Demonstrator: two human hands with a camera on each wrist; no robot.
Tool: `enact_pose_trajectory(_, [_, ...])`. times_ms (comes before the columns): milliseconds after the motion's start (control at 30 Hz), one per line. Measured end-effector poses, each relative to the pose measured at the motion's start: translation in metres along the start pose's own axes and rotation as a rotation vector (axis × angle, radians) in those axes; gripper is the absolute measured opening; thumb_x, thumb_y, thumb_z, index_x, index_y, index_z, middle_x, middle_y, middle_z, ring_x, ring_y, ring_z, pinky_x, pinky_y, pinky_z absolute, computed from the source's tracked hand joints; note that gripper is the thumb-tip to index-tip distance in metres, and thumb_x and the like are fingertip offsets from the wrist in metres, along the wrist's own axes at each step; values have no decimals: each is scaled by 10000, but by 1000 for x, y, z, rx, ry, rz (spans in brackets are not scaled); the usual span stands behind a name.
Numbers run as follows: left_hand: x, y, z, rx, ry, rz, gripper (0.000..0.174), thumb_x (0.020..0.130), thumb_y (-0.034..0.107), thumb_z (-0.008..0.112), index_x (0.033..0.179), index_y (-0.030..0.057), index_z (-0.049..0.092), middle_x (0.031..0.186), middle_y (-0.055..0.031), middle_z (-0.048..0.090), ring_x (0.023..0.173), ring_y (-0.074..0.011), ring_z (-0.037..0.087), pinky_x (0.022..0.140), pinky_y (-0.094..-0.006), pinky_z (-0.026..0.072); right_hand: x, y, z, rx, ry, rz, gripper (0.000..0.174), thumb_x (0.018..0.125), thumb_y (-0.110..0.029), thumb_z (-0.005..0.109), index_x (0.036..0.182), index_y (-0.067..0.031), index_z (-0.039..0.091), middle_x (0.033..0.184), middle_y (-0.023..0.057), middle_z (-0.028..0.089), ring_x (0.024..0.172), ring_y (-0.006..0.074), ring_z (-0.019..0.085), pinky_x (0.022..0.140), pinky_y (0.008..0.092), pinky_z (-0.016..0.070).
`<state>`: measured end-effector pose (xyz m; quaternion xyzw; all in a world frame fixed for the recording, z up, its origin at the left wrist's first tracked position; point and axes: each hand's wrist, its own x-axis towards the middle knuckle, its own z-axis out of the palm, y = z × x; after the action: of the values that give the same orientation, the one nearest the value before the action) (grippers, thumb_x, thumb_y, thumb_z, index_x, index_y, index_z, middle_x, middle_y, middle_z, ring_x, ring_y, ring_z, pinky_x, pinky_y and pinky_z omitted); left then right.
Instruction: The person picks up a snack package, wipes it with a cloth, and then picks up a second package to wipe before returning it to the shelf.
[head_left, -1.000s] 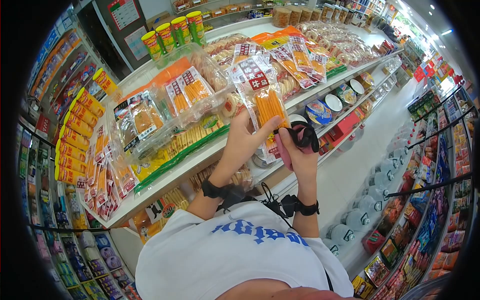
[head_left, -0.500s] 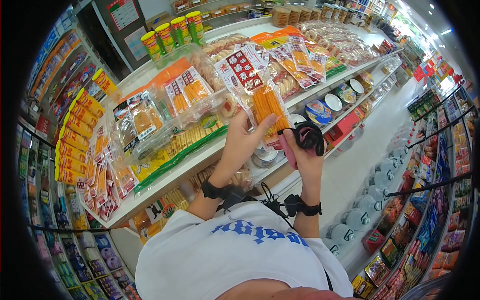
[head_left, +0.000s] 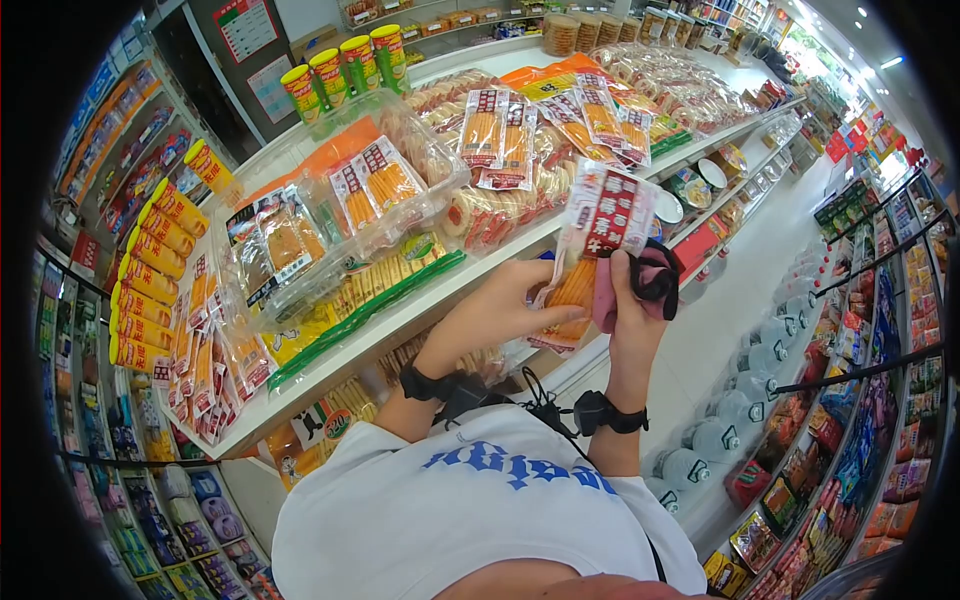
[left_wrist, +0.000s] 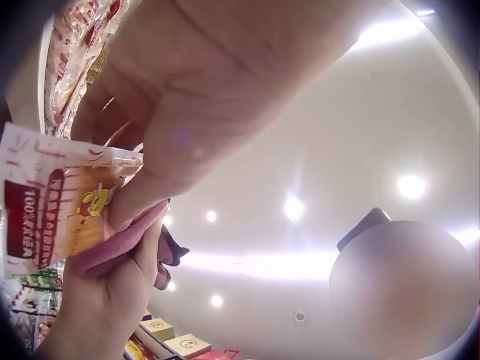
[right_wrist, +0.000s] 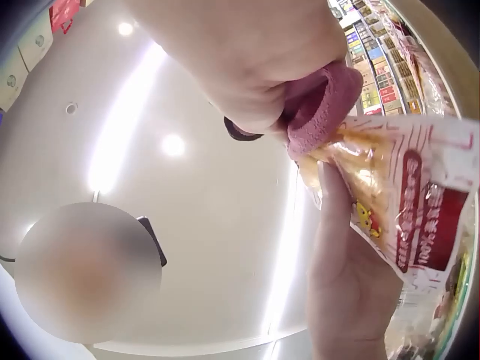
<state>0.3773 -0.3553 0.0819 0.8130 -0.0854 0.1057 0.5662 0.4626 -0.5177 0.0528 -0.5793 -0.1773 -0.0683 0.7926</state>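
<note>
A clear snack packet (head_left: 605, 215) with a red and white label and orange sticks inside is held up in front of the counter's edge. My left hand (head_left: 500, 312) pinches its lower left side, thumb across the front and fingers behind. On the packet's right side my right hand (head_left: 635, 325) grips it together with a folded pink cloth (head_left: 604, 300), from which a black band (head_left: 660, 285) loops out. In the left wrist view the pink cloth (left_wrist: 124, 244) lies against the packet (left_wrist: 45, 217). The right wrist view shows the packet's printed back (right_wrist: 431, 217).
Two similar packets (head_left: 498, 135) lie on bagged round biscuits (head_left: 510, 215) on the counter. Left of them stands a clear plastic tray (head_left: 440, 180) with more packets. Yellow canisters (head_left: 145, 300) line the counter's left end. Several large water bottles (head_left: 735, 405) stand on the floor to the right.
Both hands have brought the packet away from the counter top, to the right and closer to the body. Its label now stands more upright, and the two packets behind show fully.
</note>
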Motion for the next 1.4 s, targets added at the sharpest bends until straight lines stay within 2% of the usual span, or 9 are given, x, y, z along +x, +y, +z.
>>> enact_pose_trajectory(67, [-1, 1, -1, -11, 36, -45, 357, 827, 232, 796, 1046, -24, 676, 863, -125, 684, 740, -154, 592, 702, -301, 492, 1, -1, 0, 7, 46, -12, 188, 909, -92, 736, 1062, -53, 635, 988, 10, 677, 902, 75, 640, 785, 230, 514])
enact_pose_trajectory(200, [0, -6, -9, 7, 127, -61, 418, 847, 171, 796, 1189, -18, 648, 1013, -81, 721, 902, -105, 646, 807, -280, 524, -1, -2, 0, 116, 43, 186, 216, 897, -179, 768, 1019, -46, 650, 940, -17, 672, 846, 65, 611, 747, 225, 486])
enact_pose_trajectory(333, [5, -5, -3, -252, 398, -48, 331, 841, 176, 798, 1082, -16, 677, 943, -59, 711, 841, -103, 635, 762, -277, 515, -11, -12, 9, 53, -391, 437, 283, 877, -127, 779, 1101, -33, 635, 930, 5, 679, 857, 76, 649, 751, 226, 523])
enact_pose_trajectory(733, [-24, -12, -69, 11, 963, 120, 142, 943, 78, 666, 1025, -39, 674, 910, -59, 698, 799, -102, 641, 751, -251, 512, 82, 60, -21, 72, -4, 157, 180, 926, -147, 723, 1067, -55, 659, 913, 23, 697, 732, 74, 648, 632, 237, 535])
enact_pose_trajectory(900, [-23, -3, -115, 395, 1090, 181, 136, 908, 107, 670, 930, -28, 661, 774, -100, 666, 687, -175, 639, 647, -302, 500, 175, 112, -21, 60, -115, 135, 177, 945, -226, 705, 1023, -72, 662, 870, 7, 686, 706, 102, 648, 611, 249, 517])
enact_pose_trajectory(1000, [-15, -6, -140, 600, 1038, 2, 194, 935, 180, 666, 934, -13, 675, 788, -93, 686, 689, -160, 644, 658, -287, 506, 206, 116, -7, 137, -140, 114, 225, 972, -293, 666, 1023, -73, 664, 929, 5, 677, 808, 97, 638, 699, 256, 503])
enact_pose_trajectory(1167, [-2, -34, -165, 760, 906, -290, 309, 932, 279, 601, 998, -11, 686, 914, -190, 709, 825, -343, 688, 744, -418, 534, 198, 141, -25, -82, 56, 15, 380, 986, -390, 623, 1121, -35, 648, 1032, 27, 679, 902, 109, 623, 801, 276, 499])
enact_pose_trajectory(1300, [7, -84, -175, 777, 727, -257, 257, 902, 250, 583, 958, 30, 703, 946, -220, 698, 911, -419, 664, 804, -497, 526, 130, 111, -45, 62, 106, 131, 367, 973, -385, 649, 1165, -73, 631, 1111, 26, 666, 982, 111, 635, 847, 273, 504])
enact_pose_trajectory(1400, [15, -109, -176, 817, 561, -381, 333, 908, 284, 591, 1105, 37, 696, 1058, -235, 688, 984, -394, 659, 858, -469, 521, 78, 73, -57, 33, 82, 209, 378, 991, -369, 623, 1236, -86, 577, 1132, 24, 649, 1007, 122, 635, 853, 289, 515])
